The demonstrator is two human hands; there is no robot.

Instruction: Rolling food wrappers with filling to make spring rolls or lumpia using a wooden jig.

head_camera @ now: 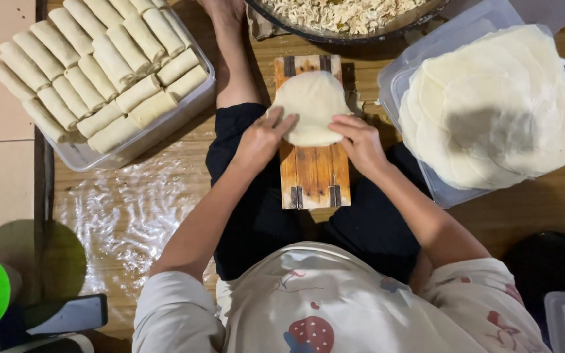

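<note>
Person sits on wooden floor (165, 216), small wooden board (313, 171) across the lap, centre frame. Right of frame: clear tray (400, 85) stacked with round wrappers (498, 104). Upper left: tray of finished rolls (102, 68), packed in rows. Top centre: bowl of shredded filling (344, 14), partly cut off.

Single wrapper (312, 104) lies flat on board's upper half, overhanging both sides and touching both hands. Roughly round, so barely any long axis; slightly taller than wide, running up-down the frame along the board.

Left hand (263, 137) and right hand (359, 138) neither clench nor grasp; fingertips press flat on lower edge.

Risk, judged: thin sheet could tear or crease if the fingers drag; overhanging edges could fold under or stick.
</note>
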